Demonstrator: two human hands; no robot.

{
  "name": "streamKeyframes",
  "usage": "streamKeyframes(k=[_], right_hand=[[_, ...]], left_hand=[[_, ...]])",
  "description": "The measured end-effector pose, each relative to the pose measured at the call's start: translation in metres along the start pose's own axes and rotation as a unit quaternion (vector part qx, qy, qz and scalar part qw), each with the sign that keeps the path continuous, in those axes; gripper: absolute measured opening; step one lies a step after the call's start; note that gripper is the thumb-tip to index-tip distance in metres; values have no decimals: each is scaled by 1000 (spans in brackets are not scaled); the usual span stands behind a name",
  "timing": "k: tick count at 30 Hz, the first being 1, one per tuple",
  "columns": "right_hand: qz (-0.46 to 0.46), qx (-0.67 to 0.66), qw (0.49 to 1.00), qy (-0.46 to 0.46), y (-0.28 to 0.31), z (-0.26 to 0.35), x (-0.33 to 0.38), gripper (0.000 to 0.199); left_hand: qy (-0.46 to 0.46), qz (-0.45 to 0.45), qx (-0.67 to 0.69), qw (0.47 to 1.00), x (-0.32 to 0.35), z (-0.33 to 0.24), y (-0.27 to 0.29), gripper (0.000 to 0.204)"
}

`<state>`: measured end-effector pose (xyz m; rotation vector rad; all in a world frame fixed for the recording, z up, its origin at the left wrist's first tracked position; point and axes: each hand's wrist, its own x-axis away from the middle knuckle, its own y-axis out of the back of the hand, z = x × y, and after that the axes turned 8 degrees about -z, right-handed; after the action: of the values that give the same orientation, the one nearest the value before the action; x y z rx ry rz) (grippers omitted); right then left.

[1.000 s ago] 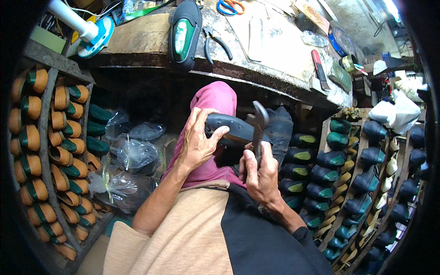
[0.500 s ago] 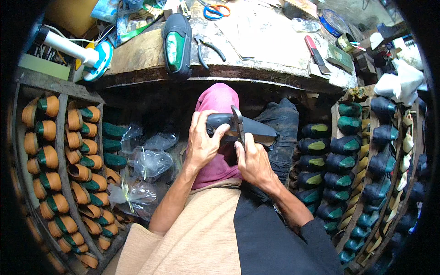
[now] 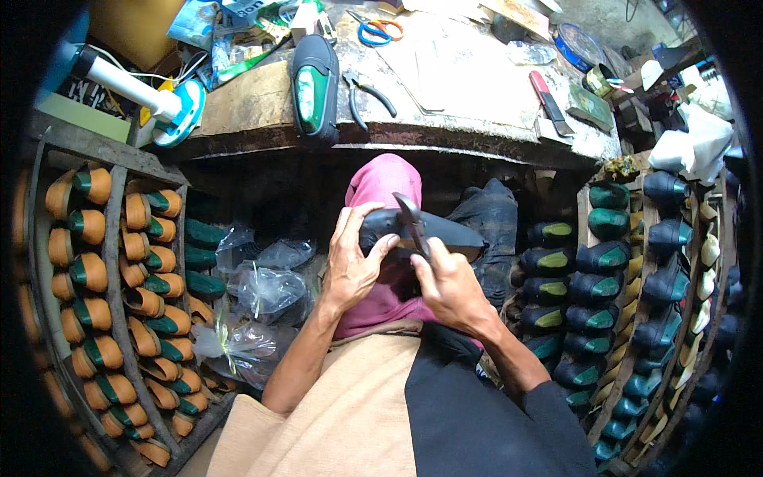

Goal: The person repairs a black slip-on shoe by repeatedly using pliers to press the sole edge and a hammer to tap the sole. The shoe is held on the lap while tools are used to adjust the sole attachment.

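A dark shoe (image 3: pixel 453 230) lies sideways across my lap, sole edge toward me. My left hand (image 3: pixel 350 258) is wrapped round one end of it, thumb against the lower edge. In my right hand (image 3: pixel 453 290) is a hammer (image 3: pixel 408 215), its dark metal head tilted over the middle of the shoe. Most of the handle is hidden by my fingers; whether the head touches the shoe I cannot tell. Pink cloth (image 3: pixel 385 176) covers my knee beneath.
A workbench (image 3: pixel 493 103) ahead bears another dark shoe (image 3: pixel 314 91), pliers (image 3: pixel 367 99), scissors (image 3: pixel 373 30) and a red-handled blade (image 3: pixel 548 99). Racks of brown shoes (image 3: pixel 95 270) stand left, racks of dark shoes (image 3: pixel 668 238) right. Clear plastic bags (image 3: pixel 266 286) lie beside my left arm.
My right hand has shifted slightly right and lower, and the hammer head now leans more. My left hand keeps its hold on the shoe. The whole view has shifted slightly.
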<state>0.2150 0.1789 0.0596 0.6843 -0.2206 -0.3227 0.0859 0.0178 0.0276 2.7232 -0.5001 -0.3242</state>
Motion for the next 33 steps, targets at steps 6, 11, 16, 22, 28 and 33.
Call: streamKeyframes(k=[6,11,16,22,28,33], right_hand=[[-93,-99,984,-114,36,-43,61,14],[-56,159,970,-172,20,-86,105,24],[-53,-72,956,-280,16,-109,124,25],[-32,-104,943,-314,31,-115,118,25],[-40,-93,947,-305,28,-115,115,24],[-69,-85,951,-290,22,-121,117,24]], left_hand=[[-135,27,21,990,-12,-73,28,63],[-86,57,93,990,-29,-63,-23,81],[92,228,72,967,12,21,-96,105],[47,175,150,972,34,42,-122,101],[20,150,115,982,34,33,-119,100],[43,150,45,987,40,30,-122,98]])
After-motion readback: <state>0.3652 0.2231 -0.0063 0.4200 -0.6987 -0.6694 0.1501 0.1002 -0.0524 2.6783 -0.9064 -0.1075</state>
